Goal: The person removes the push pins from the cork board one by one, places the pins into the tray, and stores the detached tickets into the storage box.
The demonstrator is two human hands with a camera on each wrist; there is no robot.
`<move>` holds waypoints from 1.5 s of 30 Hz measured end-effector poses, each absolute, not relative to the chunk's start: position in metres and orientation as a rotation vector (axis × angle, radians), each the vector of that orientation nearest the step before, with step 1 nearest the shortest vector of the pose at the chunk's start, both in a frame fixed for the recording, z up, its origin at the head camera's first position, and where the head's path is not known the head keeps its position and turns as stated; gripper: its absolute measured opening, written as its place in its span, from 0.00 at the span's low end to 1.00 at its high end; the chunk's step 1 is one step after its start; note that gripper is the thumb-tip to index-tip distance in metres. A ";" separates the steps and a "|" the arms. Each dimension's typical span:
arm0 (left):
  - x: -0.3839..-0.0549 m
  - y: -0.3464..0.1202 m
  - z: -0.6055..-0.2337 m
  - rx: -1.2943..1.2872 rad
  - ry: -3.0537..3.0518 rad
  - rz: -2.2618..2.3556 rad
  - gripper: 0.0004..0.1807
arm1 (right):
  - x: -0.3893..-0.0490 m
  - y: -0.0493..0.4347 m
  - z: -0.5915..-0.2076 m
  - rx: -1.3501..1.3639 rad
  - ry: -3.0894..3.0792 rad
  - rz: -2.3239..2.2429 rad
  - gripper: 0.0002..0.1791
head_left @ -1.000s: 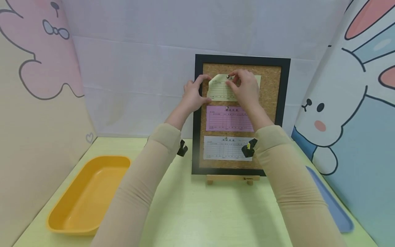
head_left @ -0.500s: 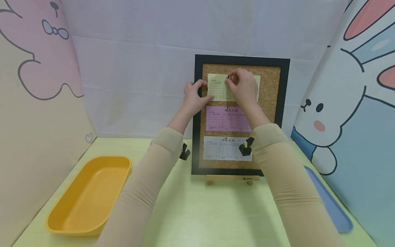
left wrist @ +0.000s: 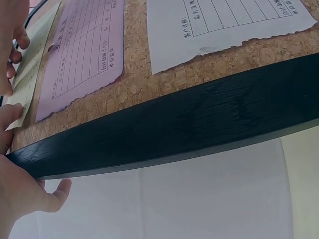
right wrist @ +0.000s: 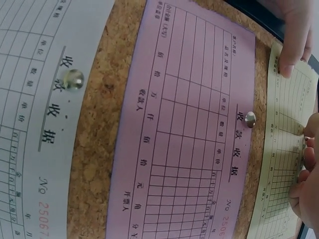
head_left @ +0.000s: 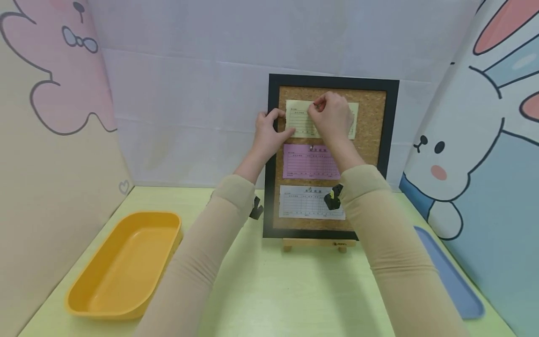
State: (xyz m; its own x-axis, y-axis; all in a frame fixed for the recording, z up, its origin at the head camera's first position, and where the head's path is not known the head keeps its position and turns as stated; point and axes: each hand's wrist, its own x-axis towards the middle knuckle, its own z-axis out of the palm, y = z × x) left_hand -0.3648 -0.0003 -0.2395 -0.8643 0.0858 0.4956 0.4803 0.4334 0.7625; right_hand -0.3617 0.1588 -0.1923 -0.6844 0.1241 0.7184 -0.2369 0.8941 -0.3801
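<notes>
A black-framed corkboard (head_left: 371, 128) stands upright with three paper receipts on it: yellow (head_left: 299, 122) at the top, pink (head_left: 307, 164) in the middle, white (head_left: 301, 206) below. My right hand (head_left: 334, 117) pinches at the yellow receipt's top middle, its fingers covering the thumbtack there. Thumb on the yellow receipt's lower left part, my left hand (head_left: 268, 135) spans the frame's left side with its fingers spread. Silver thumbtacks show at the top of the pink receipt (right wrist: 184, 119) and the white receipt (right wrist: 30, 99) in the right wrist view.
The board rests on a small wooden easel (head_left: 318, 242) on the pale green table (head_left: 269, 290). A yellow tray (head_left: 122, 262) lies at the left, partly behind my left sleeve. At the right edge is a blue tray (head_left: 450, 276). A white cloth backdrop hangs behind.
The yellow receipt's upper left corner, curled forward before, now lies flat. My left fingers have come off that corner. The right fingers have moved over the thumbtack, hiding it.
</notes>
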 end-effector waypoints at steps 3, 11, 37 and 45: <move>-0.365 0.001 -0.240 -0.479 -2.288 -1.421 0.19 | -0.363 0.157 -0.192 0.067 -2.243 0.554 0.12; -0.366 0.005 -0.242 -0.473 -2.251 -1.424 0.17 | -0.365 0.156 -0.193 0.079 -2.217 0.474 0.11; -0.368 0.003 -0.243 -0.504 -2.204 -1.449 0.14 | -0.363 0.155 -0.199 0.135 -2.150 0.442 0.13; -0.369 0.002 -0.244 -0.490 -2.179 -1.457 0.11 | -0.364 0.157 -0.200 0.150 -2.147 0.443 0.13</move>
State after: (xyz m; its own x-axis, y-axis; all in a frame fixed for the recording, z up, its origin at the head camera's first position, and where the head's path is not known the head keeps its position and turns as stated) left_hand -0.3692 0.0023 -0.2441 -0.8254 0.0336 0.5635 0.5336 0.3720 0.7595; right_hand -0.3643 0.1566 -0.1996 -0.5788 0.0576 0.8134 -0.2690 0.9282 -0.2571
